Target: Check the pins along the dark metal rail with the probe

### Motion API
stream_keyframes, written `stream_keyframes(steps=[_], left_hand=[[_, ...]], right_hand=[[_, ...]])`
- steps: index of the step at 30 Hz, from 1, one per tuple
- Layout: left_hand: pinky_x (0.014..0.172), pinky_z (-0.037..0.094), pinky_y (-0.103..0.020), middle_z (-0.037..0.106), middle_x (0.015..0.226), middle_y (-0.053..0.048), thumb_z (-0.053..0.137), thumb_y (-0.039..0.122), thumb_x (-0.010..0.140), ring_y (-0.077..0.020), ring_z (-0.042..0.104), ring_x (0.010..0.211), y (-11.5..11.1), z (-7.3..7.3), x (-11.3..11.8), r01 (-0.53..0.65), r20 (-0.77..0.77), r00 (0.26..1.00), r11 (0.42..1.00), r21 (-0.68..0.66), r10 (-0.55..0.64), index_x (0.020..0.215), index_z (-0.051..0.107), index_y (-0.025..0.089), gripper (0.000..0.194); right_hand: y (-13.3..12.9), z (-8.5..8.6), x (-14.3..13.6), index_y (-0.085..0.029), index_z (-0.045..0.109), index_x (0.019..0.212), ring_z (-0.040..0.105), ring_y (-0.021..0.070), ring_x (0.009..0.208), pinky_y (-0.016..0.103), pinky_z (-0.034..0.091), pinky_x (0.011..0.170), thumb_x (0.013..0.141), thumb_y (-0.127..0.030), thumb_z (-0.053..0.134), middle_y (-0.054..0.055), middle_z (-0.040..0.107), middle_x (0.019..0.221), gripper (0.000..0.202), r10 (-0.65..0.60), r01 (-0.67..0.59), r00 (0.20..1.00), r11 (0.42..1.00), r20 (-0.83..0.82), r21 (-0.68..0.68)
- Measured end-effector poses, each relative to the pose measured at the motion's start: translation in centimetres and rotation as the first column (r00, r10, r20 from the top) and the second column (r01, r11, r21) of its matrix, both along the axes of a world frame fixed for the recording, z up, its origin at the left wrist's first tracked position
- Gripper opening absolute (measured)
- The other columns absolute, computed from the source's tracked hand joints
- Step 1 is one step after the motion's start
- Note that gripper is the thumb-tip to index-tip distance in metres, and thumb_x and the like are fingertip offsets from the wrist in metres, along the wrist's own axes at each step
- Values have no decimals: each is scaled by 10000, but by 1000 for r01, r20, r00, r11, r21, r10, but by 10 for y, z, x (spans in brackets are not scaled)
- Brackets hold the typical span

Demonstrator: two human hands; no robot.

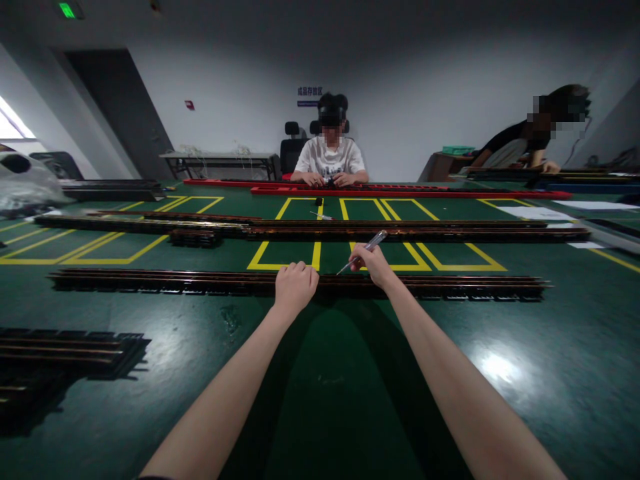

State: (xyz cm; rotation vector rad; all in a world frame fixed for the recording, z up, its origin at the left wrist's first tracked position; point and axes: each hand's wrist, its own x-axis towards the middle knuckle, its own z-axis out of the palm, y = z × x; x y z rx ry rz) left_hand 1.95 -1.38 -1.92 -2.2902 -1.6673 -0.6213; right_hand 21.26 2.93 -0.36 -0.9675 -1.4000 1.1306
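Observation:
A long dark rail strip (180, 281) with thin copper-coloured lines lies across the green table in front of me. My left hand (297, 285) is closed over its near middle, fingers curled down behind it and partly hidden. In my right hand (371, 263) is a slim screwdriver (375, 241) with a clear handle, held tilted. Its thin shaft points down to the left, and the tip reaches the strip just right of my left hand. Whether the tip touches a screw is too small to tell.
Behind lie more dark strips (425, 230) and a short dark bundle (195, 238). Further strips (65, 353) are at near left. A second screwdriver (321, 215) lies beyond. One person (330, 160) sits opposite by red rails (410, 193); another (515, 143) leans at right. White papers (535, 213) lie right.

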Motion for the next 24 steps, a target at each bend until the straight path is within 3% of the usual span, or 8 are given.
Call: stream_keyframes(steps=[24], left_hand=[[617,411,-310,669,747,-92,262,270,917,-182,595,679,2,-2,0,5,12,1000,999,49,-5,736,665,133,462]], right_hand=[[-5,5,-3,-167,539,461,496,93,393,212,412,421,619,-231,537,-17,517,422,170,-27,27,1000,1000,-16,-5]])
